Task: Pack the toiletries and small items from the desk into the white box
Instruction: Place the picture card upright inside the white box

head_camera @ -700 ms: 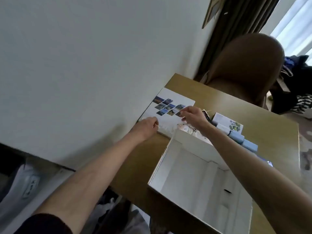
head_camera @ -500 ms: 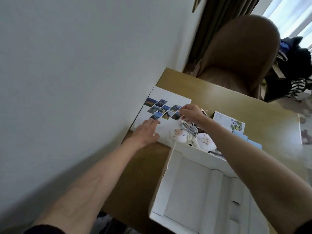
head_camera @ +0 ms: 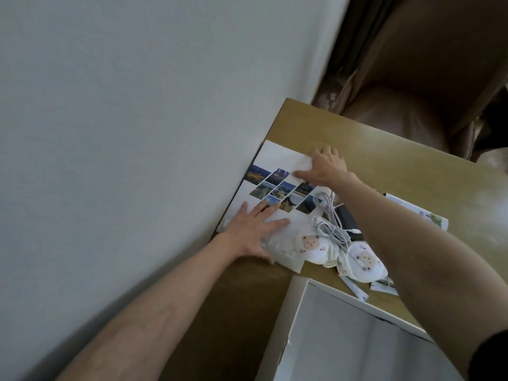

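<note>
Two sets of fingers (head_camera: 275, 223) splayed on booklet (head_camera: 277, 158)

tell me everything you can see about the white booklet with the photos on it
The booklet looks like white paper or card, flat and rectangular, printed with a cluster of diamond-shaped landscape photos. It lies flat on the wooden desk, one long edge along the wall. The left hand rests flat on its near part, fingers spread; the right hand presses on its far right edge. A white cable lies at its right side.
</note>
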A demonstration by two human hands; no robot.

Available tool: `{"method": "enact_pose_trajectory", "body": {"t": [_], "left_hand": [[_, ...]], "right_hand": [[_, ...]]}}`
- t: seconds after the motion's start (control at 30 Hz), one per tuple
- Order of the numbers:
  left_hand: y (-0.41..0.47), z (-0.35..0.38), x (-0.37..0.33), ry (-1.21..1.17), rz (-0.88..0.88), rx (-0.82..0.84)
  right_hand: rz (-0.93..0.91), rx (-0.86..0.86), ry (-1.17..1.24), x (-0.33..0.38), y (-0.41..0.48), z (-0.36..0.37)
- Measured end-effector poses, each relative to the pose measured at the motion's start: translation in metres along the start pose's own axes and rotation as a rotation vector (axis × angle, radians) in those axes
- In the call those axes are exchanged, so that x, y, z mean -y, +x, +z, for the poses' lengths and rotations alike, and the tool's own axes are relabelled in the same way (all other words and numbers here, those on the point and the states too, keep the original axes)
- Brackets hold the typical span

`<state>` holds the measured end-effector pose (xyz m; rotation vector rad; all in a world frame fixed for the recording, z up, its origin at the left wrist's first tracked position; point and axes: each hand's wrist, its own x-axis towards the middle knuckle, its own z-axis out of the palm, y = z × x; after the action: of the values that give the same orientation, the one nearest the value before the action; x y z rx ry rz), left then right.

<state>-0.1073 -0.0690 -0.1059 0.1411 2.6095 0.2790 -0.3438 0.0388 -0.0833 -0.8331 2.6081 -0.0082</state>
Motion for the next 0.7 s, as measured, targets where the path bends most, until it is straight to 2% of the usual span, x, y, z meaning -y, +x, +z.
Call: {"method": "enact_pose_trajectory", "body": {"t": [0.13, 0.23, 0.33, 0.43, 0.57, 0.7], "left_hand": [[-0.003, 0.005, 0.004, -0.026, 0.009, -0.070], [-0.006, 0.002, -0.001, -0.089, -0.012, -0.095], [-0.015, -0.011, -0.006, -0.331, -0.117, -0.198], [-0.031, -0.034, -0.007, -0.470, -0.243, -0.412], [-0.060, -0.070, -0.015, -0.493, -0.322, -0.737], [-0.080, -0.096, -0.038, -0.482, -0.363, -0.876]], "right_hand": [[0.062, 0.138, 0.145, -0.005, 0.023, -0.007], [-0.031, 0.173, 0.304, -0.006, 0.021, -0.013], [-0.127, 0.054, 0.514, -0.005, 0.003, -0.038], [-0.206, -0.075, 0.630, -0.007, -0.035, -0.070], [-0.265, -0.187, 0.716, -0.023, -0.102, -0.108], [-0.261, -0.407, 0.871, -0.045, -0.173, -0.137]]}}
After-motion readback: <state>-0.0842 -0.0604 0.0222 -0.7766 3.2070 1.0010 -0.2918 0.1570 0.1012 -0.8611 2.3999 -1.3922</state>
